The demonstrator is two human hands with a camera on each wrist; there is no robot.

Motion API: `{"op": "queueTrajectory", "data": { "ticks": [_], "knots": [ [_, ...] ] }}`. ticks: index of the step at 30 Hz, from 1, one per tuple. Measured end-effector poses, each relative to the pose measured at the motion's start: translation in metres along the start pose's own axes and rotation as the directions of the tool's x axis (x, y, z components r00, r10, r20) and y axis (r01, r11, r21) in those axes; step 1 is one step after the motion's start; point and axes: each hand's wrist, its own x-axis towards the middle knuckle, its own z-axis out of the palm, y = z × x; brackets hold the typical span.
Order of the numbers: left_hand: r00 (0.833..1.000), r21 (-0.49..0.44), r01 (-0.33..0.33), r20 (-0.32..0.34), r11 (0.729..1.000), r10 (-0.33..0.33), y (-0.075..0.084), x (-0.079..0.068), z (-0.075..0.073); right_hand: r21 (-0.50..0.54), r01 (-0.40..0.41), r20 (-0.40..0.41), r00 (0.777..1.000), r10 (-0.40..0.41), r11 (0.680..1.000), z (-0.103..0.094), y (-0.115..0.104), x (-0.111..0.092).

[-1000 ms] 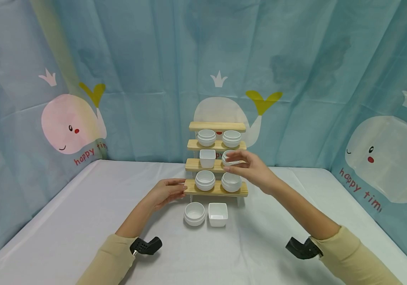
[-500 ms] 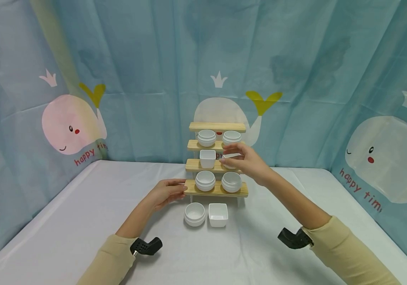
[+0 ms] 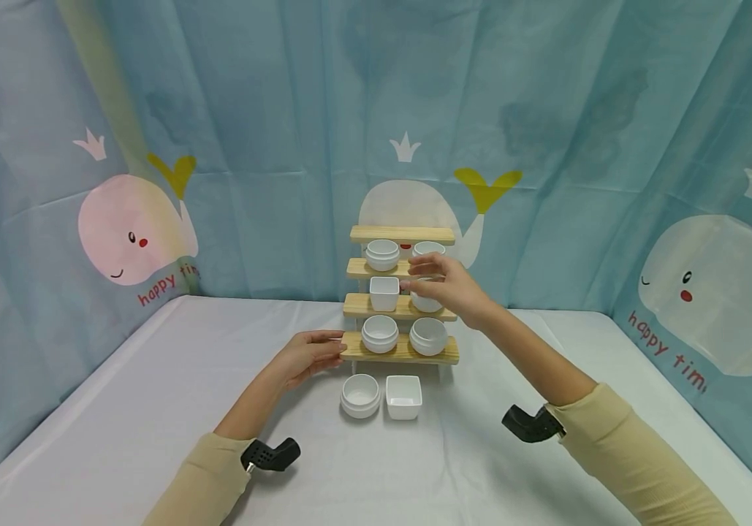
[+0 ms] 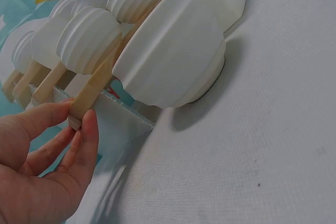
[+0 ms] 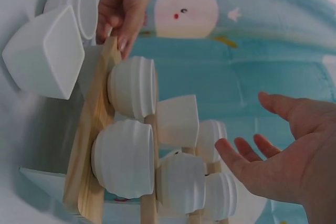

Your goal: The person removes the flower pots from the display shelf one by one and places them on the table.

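Note:
A wooden-stepped display stand (image 3: 402, 353) holds white bowls on its three lower steps. My left hand (image 3: 306, 356) pinches the left end of the lowest step (image 4: 93, 92) between thumb and fingers. My right hand (image 3: 453, 289) hovers before the stand's right side, fingers spread and holding nothing, as the right wrist view shows. Behind its fingers a round bowl (image 3: 427, 302) on the second step from the bottom is partly hidden, as is the bowl (image 3: 430, 248) above. Beside the former sits a square bowl (image 3: 384, 294). Two round bowls, left (image 3: 379, 334) and right (image 3: 428, 336), occupy the lowest step.
On the white tablecloth in front of the stand are a round bowl (image 3: 359, 396) and a square bowl (image 3: 404, 397), side by side. The top step (image 3: 402, 234) bears no bowl. A blue whale-print curtain (image 3: 270, 219) hangs behind the table.
My right hand has risen from the round bowl on the second step toward the step above, shifting slightly left. That bowl stays in place. My left hand keeps its grip on the step.

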Motion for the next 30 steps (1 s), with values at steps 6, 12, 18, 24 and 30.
{"op": "queueTrajectory", "data": {
  "ticks": [6, 12, 18, 24, 30],
  "knots": [
    [1.000, 0.002, 0.003, -0.003, 1.000, -0.003, 0.000, 0.000, 0.000, 0.015, -0.005, -0.007, 1.000, 0.006, 1.000, 0.000, -0.003, 0.007],
    [1.000, 0.001, 0.001, 0.002, 1.000, -0.001, 0.000, 0.000, -0.001, 0.014, -0.023, -0.018, 1.000, 0.024, 1.000, 0.002, -0.007, 0.015],
    [1.000, 0.010, -0.011, 0.010, 1.000, 0.011, -0.001, 0.000, -0.001, 0.038, -0.045, -0.019, 0.999, 0.046, 0.998, 0.003, -0.009, 0.023],
    [1.000, 0.004, -0.017, 0.015, 1.000, 0.017, -0.002, 0.001, -0.001, 0.045, -0.072, -0.036, 0.997, 0.074, 0.996, 0.004, -0.014, 0.029],
    [1.000, 0.003, -0.016, 0.014, 1.000, 0.016, -0.001, 0.000, -0.001, 0.016, -0.103, -0.042, 0.994, 0.104, 0.995, 0.006, -0.015, 0.034]
  ]
}}
